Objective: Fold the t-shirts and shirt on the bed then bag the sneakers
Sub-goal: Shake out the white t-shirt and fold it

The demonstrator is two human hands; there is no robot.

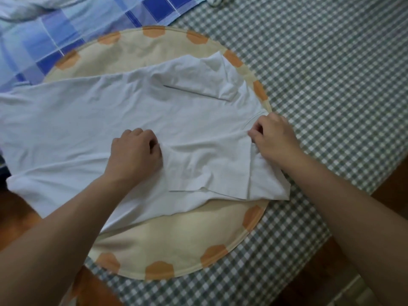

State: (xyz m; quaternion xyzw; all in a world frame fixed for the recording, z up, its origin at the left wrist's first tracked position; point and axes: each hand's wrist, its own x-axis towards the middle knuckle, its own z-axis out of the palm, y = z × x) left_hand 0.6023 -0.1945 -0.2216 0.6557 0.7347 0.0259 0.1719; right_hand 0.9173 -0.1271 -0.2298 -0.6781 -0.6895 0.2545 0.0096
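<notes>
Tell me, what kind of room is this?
Probably a bedroom. The white t-shirt lies on a round cream mat over a green checked bedsheet, with a blue checked blanket beside it. The left hand and right hand pinch the t-shirt, folding laundry.

Both bare forearms reach in from the near edge, angled toward each other. The left hand [134,151] lies knuckles up, fingers curled into a pinching grip. The right hand [273,138] does likewise, fingers bunched and pinching, wrist slightly bent.

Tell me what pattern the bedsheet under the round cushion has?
Green-and-white checked bedsheet, clearest in the head view.
</notes>
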